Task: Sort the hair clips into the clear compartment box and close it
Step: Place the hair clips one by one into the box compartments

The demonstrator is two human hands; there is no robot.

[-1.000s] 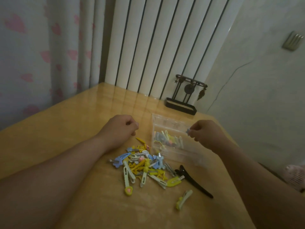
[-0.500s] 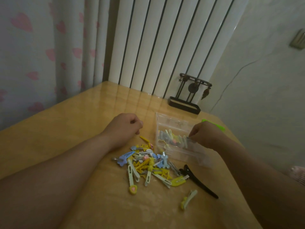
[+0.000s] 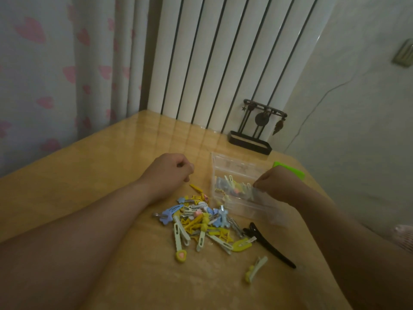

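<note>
The pile of coloured plastic hair clips (image 3: 201,220) lay just beside the curled, apparently empty left hand (image 3: 167,175); the right hand (image 3: 279,186), curled over the clear plastic compartment box (image 3: 232,164), had an indeterminate grip.

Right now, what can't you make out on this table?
Right hand: head view, its back hides whether it holds a clip.
Left hand: same, fist hides its palm.
Box: dim and blurred, dividers unclear.
Green thing: mostly behind the right hand.
</note>
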